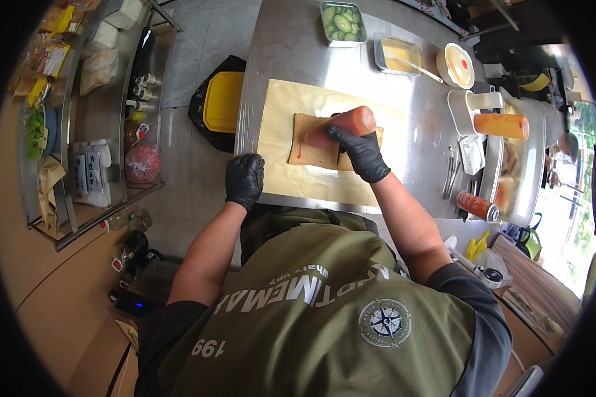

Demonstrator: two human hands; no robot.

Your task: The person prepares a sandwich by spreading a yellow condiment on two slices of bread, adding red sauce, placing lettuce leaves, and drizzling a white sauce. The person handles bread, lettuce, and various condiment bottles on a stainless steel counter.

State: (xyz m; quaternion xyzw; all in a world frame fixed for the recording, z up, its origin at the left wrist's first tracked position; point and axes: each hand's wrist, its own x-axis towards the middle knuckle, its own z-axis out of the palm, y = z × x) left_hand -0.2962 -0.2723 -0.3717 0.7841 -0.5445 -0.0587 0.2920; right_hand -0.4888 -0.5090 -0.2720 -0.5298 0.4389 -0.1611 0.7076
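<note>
My right hand (361, 153), in a black glove, grips a squeeze bottle of red sauce (347, 124), tilted over a slice of brown bread (314, 158). A short red streak of sauce lies on the left part of that slice. A second slice (346, 162) lies to its right, partly hidden by my hand and the bottle. Both slices rest on a sheet of yellowish paper (281, 173) on the steel table. My left hand (245, 180), also gloved in black, is closed in a fist at the table's left edge, beside the paper, with nothing visible in it.
Along the table's far side stand a container of sliced cucumber (343, 23), a tub of yellow spread (385, 55) and a lidded bowl (455, 66). To the right are an orange sauce bottle (501, 126) and a gas canister (477, 206). A yellow-lidded bin (223, 102) stands left.
</note>
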